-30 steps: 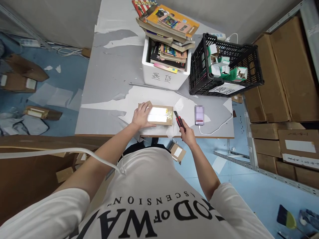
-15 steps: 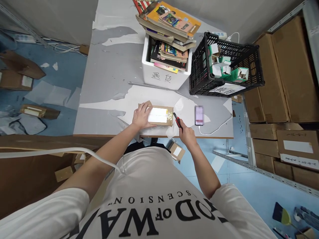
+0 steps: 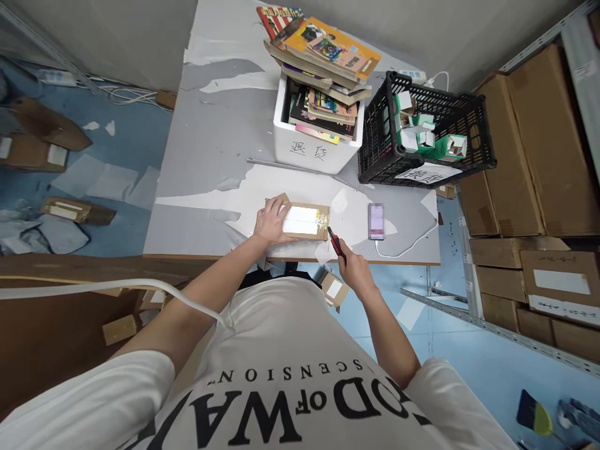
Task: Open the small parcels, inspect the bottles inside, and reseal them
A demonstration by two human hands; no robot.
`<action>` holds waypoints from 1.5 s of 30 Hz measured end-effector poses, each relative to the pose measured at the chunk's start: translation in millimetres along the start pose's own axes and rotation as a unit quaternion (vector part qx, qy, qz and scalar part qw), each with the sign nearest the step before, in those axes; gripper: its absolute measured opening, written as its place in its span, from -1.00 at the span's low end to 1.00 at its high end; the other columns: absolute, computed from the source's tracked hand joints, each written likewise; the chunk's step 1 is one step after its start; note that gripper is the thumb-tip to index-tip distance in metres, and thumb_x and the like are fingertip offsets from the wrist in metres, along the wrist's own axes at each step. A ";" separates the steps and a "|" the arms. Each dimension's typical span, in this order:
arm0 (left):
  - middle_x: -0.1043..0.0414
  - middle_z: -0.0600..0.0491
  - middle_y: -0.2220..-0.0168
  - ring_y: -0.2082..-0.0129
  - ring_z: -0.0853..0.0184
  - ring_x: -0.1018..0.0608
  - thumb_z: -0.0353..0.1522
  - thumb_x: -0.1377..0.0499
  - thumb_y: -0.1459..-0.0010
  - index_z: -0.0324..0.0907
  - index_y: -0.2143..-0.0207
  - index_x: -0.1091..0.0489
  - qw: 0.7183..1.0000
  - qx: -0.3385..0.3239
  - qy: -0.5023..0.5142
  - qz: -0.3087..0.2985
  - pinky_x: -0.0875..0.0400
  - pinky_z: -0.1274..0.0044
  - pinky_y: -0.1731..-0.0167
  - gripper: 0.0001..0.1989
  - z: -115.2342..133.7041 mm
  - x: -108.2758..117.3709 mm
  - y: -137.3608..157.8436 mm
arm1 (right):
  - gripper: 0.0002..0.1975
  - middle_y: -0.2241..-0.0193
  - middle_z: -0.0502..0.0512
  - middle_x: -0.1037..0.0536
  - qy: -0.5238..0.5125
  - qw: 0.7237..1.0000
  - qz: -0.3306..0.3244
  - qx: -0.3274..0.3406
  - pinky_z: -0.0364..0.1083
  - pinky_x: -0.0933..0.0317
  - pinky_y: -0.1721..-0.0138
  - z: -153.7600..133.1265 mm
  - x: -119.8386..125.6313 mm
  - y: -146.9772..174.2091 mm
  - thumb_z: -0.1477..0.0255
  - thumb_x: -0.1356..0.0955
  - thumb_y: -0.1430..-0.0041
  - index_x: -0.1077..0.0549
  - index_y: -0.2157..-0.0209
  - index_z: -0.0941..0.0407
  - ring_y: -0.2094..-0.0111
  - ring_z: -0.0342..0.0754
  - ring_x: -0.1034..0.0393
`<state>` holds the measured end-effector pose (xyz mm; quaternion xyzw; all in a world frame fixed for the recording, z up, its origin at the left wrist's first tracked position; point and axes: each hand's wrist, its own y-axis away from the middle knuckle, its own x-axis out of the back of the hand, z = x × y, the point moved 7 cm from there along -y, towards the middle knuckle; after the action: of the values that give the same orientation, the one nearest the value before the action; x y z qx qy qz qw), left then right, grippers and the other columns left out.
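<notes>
Though lengthwise left to right, carton (image 3: 302, 220) beside forward-left-pointing knife (image 3: 335, 242).

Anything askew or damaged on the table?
Yes. The table looks damaged: ragged white patches break its grey surface, as if torn. Also, books pile above the white bin's rim, splayed at uneven angles.
</notes>
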<state>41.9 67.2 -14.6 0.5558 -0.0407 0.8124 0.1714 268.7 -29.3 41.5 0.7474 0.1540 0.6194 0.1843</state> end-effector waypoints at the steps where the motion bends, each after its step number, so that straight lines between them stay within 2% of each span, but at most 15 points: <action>1: -0.03 -0.25 -0.29 -0.31 -0.11 -0.01 0.03 -0.29 0.16 -0.15 -0.28 -0.05 1.000 -0.002 0.002 -0.001 -0.15 0.13 -0.09 0.01 0.3 0.1 0.2 | -0.40 0.29 0.23 -0.61 -0.006 1.000 0.001 0.003 -0.07 -0.20 0.30 0.9 -0.8 2.0 0.47 -0.18 -0.24 -0.08 -0.32 0.11 0.32 0.11 -0.48; 4: 0.00 -0.25 -0.31 -0.33 -0.11 0.03 0.04 -0.31 0.19 -0.16 -0.29 -0.04 1.000 -0.002 0.014 -0.007 -0.11 0.12 -0.13 0.04 -1.3 -0.3 0.1 | -0.41 0.27 0.23 -0.61 -0.045 0.999 0.013 0.008 -0.06 -0.23 0.28 8.8 -3.1 7.2 0.45 -0.19 -0.24 -0.11 -0.31 0.10 0.32 0.10 -0.48; 7: 0.06 -0.24 -0.34 -0.34 -0.13 0.08 0.07 -0.31 0.21 -0.18 -0.32 0.02 0.998 -0.015 0.059 -0.019 -0.03 0.09 -0.19 0.12 -5.5 -0.5 -2.1 | -0.39 0.28 0.18 -0.60 -0.178 0.983 0.045 -0.030 -0.05 -0.30 0.34 27.7 -10.2 9.0 0.34 -0.20 -0.25 -0.06 -0.32 0.07 0.40 0.03 -0.49; 10: 0.13 -0.20 -0.37 -0.36 -0.02 0.05 0.04 -0.17 -0.02 -0.19 -0.35 0.14 0.987 -0.015 0.163 0.004 0.00 0.12 -0.24 -0.02 -17.2 4.4 -7.1 | -0.32 0.18 0.17 -0.56 -0.418 0.900 0.086 -0.089 -0.09 -0.34 0.47 42.7 -30.5 3.8 0.15 -0.21 -0.22 0.01 -0.31 0.07 0.46 -0.06 -0.48; 14: 0.03 -0.17 -0.35 -0.34 0.13 -0.08 -0.14 0.00 -0.22 -0.21 -0.32 0.00 0.948 0.089 0.281 0.117 -0.04 0.25 -0.27 -0.33 -58.0 14.1 -14.4 | -0.40 0.01 0.23 -0.44 -0.637 0.754 0.102 -0.122 -0.12 -0.38 0.49 29.7 -69.4 -14.9 0.01 -0.27 -0.12 -0.23 -0.07 0.08 0.34 -0.06 -0.52; 17: -0.13 -0.17 -0.29 -0.29 0.11 -0.20 -0.18 -0.07 -0.16 -0.21 -0.26 -0.15 0.923 0.156 0.315 0.152 -0.09 0.25 -0.26 -0.36 -88.1 11.6 -18.6 | -0.48 -0.03 0.16 -0.40 -0.700 0.697 0.096 -0.120 -0.10 -0.41 0.39 10.3 -89.5 -29.2 0.02 -0.32 -0.08 -0.26 0.01 0.01 0.20 -0.04 -0.50; 19: -0.25 -0.17 -0.22 -0.21 0.11 -0.33 -0.16 -0.12 -0.11 -0.21 -0.19 -0.26 0.903 0.183 0.368 0.124 -0.19 0.26 -0.20 -0.39 -101.1 3.6 -22.5 | -0.50 -0.03 0.13 -0.39 -0.718 0.680 0.090 -0.117 -0.08 -0.43 0.34 1.8 -97.5 -36.3 0.02 -0.34 -0.06 -0.27 0.04 -0.01 0.13 -0.02 -0.48; 23: -0.44 -0.15 -0.04 0.00 0.13 -0.50 -0.05 -0.18 -0.03 -0.20 -0.04 -0.41 0.822 0.235 0.519 0.013 -0.45 0.25 0.05 -0.41 -106.5 -16.6 -22.5 | -0.48 -0.01 0.12 -0.38 -0.725 0.672 0.087 -0.120 -0.05 -0.43 0.29 1.3 -102.3 -49.9 -0.02 -0.35 -0.03 -0.24 0.08 -0.01 0.09 0.00 -0.47; 25: -0.48 -0.12 0.01 0.05 0.15 -0.52 -0.02 -0.24 0.04 -0.20 0.02 -0.43 0.790 0.250 0.560 0.008 -0.51 0.27 0.13 -0.40 -104.9 -18.2 -16.0 | -0.49 0.01 0.12 -0.39 -0.724 0.675 0.092 -0.106 -0.05 -0.43 0.28 5.8 -95.4 -62.4 -0.02 -0.34 -0.04 -0.22 0.09 -0.01 0.11 -0.02 -0.48; 27: -0.49 -0.11 0.04 0.06 0.16 -0.53 -0.02 -0.31 0.14 -0.21 0.09 -0.47 0.778 0.245 0.579 0.022 -0.52 0.29 0.13 -0.39 -101.8 -17.3 -5.3 | -0.52 0.06 0.09 -0.41 -0.723 0.679 0.097 -0.083 -0.05 -0.42 0.27 10.4 -81.8 -81.1 0.00 -0.32 -0.07 -0.20 0.10 -0.01 0.15 -0.05 -0.50; 30: -0.53 -0.11 0.10 0.10 0.12 -0.55 -0.01 -0.37 0.25 -0.24 0.17 -0.51 0.780 0.223 0.584 0.024 -0.50 0.24 0.07 -0.36 -91.5 -23.5 18.8 | -0.56 0.23 0.01 -0.46 -0.710 0.695 0.102 -0.056 -0.08 -0.41 0.30 14.9 -53.4 -118.1 0.03 -0.31 -0.09 -0.18 0.15 0.02 0.32 -0.13 -0.50; 32: -0.56 -0.13 0.14 0.10 0.07 -0.56 0.01 -0.37 0.25 -0.25 0.19 -0.53 0.799 0.209 0.563 0.025 -0.45 0.18 0.00 -0.37 -80.6 -31.6 37.2 | -0.59 0.34 -0.05 -0.45 -0.694 0.712 0.103 -0.028 -0.11 -0.39 0.33 12.3 -32.5 -144.2 0.04 -0.30 -0.11 -0.18 0.19 0.03 0.41 -0.17 -0.45; 36: -0.58 -0.10 0.16 0.08 0.04 -0.57 0.01 -0.35 0.21 -0.21 0.23 -0.56 0.815 0.200 0.542 0.043 -0.38 0.18 -0.09 -0.43 -51.6 -50.6 66.4 | -0.65 0.40 -0.08 -0.43 -0.642 0.762 0.077 0.039 -0.17 -0.33 0.38 -5.2 -4.8 -186.6 0.07 -0.26 -0.17 -0.23 0.19 0.04 0.45 -0.20 -0.36; 40: -0.58 -0.08 0.15 0.09 0.03 -0.58 0.01 -0.34 0.19 -0.18 0.24 -0.57 0.813 0.220 0.537 0.052 -0.38 0.20 -0.10 -0.45 -34.7 -63.7 76.6 | -0.73 0.41 -0.08 -0.42 -0.596 0.797 0.057 0.078 -0.21 -0.29 0.36 -22.5 -2.0 -208.0 0.16 -0.27 -0.18 -0.28 0.21 0.06 0.42 -0.21 -0.32; 45: -0.57 -0.11 0.13 0.08 0.03 -0.58 0.06 -0.33 0.22 -0.22 0.22 -0.55 0.807 0.217 0.548 0.035 -0.38 0.21 -0.10 -0.38 -39.7 -68.3 76.8 | -0.76 0.42 -0.08 -0.41 -0.603 0.793 0.057 0.063 -0.18 -0.29 0.38 -30.3 -8.5 -212.7 0.22 -0.29 -0.16 -0.28 0.21 0.07 0.45 -0.19 -0.32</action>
<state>3.8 -10.6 -82.7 0.0388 0.2175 0.9752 0.0114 236.9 157.5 -60.0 0.9868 0.0068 0.0410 0.1566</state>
